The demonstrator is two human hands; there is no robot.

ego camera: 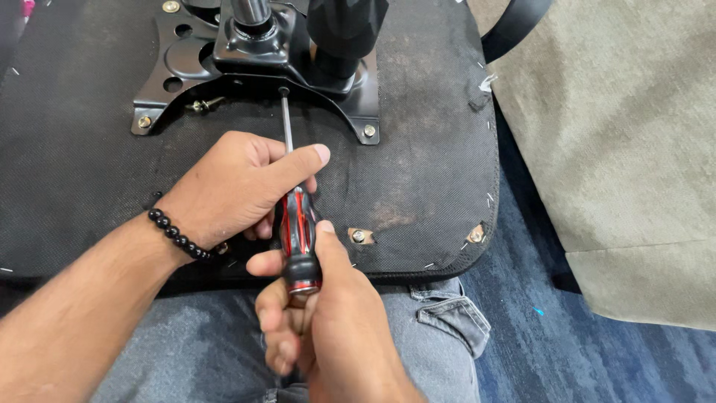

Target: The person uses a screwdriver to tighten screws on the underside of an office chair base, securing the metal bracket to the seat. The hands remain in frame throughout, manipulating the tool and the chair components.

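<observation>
Screwdriver [298, 227], red-and-black handle: shaft tip set at a screw on the black metal plate [173, 71] of an upturned chair seat [425, 149]. Right hand [328, 313], grip wrapped round the handle end. Left hand [239, 186], grip pinching the shaft and upper handle; bead bracelet [177, 235] on wrist.

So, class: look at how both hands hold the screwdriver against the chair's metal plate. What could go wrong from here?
The screwdriver meets the black metal plate at a slant, so its tip could slip off and scratch the plate or tear the seat fabric. The left hand sits close along the shaft; a slip might jab its fingers. A loose bolt lying beside the plate could roll off.
</observation>
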